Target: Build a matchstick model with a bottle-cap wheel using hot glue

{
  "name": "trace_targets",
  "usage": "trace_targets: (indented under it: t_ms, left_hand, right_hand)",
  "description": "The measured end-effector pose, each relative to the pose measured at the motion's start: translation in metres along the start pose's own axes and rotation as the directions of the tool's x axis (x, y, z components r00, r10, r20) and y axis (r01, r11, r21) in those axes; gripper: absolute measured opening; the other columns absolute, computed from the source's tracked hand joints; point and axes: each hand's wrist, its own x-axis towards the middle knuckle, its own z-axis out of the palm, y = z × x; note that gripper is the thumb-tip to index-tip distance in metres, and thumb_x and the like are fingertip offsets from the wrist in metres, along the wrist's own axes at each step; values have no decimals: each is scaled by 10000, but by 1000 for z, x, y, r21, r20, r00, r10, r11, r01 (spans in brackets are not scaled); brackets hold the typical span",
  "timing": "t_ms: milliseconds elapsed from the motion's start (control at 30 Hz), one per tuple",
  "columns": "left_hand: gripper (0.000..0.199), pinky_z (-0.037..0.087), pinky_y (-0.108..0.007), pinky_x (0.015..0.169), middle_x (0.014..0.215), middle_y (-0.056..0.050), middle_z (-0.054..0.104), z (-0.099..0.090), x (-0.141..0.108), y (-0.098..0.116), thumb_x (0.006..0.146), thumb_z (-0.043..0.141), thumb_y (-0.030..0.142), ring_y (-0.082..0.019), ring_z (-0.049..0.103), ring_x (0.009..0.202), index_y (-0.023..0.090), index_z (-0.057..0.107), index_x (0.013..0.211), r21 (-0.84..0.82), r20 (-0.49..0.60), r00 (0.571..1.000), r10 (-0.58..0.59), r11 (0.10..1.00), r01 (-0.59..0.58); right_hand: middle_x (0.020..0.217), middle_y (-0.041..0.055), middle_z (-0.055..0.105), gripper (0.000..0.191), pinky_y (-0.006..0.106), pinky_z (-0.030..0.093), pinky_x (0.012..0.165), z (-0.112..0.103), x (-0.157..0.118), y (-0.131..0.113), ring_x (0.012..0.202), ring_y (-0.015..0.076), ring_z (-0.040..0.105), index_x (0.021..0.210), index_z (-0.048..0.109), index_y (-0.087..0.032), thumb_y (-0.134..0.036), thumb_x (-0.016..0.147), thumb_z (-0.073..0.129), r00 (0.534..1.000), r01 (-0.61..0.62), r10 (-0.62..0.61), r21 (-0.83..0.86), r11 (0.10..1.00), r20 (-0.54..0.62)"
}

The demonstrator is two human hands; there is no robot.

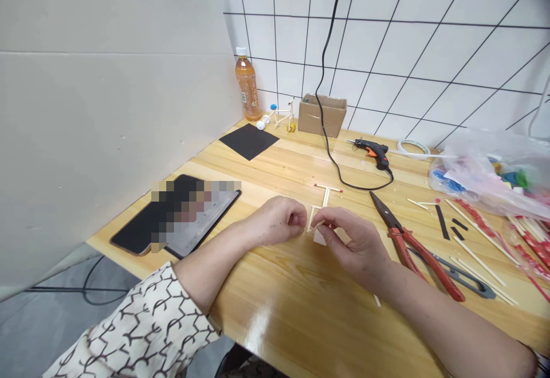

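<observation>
Okay, edges first: I've got the desk (279, 286) tucked into a corner, pale wall (107, 109) along its left side, white tiles (296, 34) behind. The near edge slants down across the view and the left forearm crosses it. Bare wood lies between the hands and that edge, so I have room to draw back. More wood opens beyond the stick frame (326, 197), up toward the cardboard box (320, 120), bordered by the looping cable (365, 188) of the glue gun (377, 153). Right side's tighter: red-handled pliers (399, 239) sit just by the right forearm, with loose sticks (479, 260) and plastic bags (494, 166) crowding past them. Over left, a dark phone (133, 232) and a lit tablet (201, 226) lie near the left forearm.

Down to the fingers: the frame lies on the desk in front of the hands, red-tipped crossbar at its far end. My right hand (354, 240) has thumb and forefinger pinched on a short stick (317, 226) at the near end; whether it's joined on, I can't tell. My left hand (281, 220) is loosely curled just beside the frame, and I can't tell whether those fingers hold anything.

Now writing: the drink bottle (247, 89) carries upright characters, too small to read, and the tablet shows lines of text, likewise illegible, partly pixelated.
</observation>
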Motion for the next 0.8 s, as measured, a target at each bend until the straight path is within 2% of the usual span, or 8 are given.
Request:
trace_targets:
  t_ms: [333,600,733,800]
  left_hand:
    - [132,325,-172,507,593,36,538,0,0,1,644,511,91,-80,464,551,139,630,672,-8,1,1000,-4,1000,4]
    - [132,319,-173,490,569,37,536,0,0,1,614,503,77,-78,458,528,138,614,653,-24,7,1000,-26,999,26]
    - [137,322,-171,486,573,38,541,2,1,-1,610,500,77,-77,466,526,138,613,657,-34,14,1000,-25,999,25]
    - [135,322,-170,483,572,38,539,2,1,-2,611,501,78,-75,463,523,138,614,654,-36,8,1000,-26,999,26]
  right_hand:
    - [808,17,648,199,273,459,668,1,0,1,723,139,578,907,573,-206,-81,808,455,999,-31,31,19,999,-10]
    - [824,5,637,133,272,465,711,-29,5,-8,731,130,593,890,572,-220,-132,805,521,985,-106,116,82,991,-128]
    - [776,1,644,122,289,462,696,-36,1,-1,691,138,592,896,559,-220,-157,792,544,966,-219,234,137,966,-106]
    - [769,4,642,113,287,459,676,-35,-1,1,685,142,592,886,559,-216,-159,791,535,966,-236,246,128,963,-73]
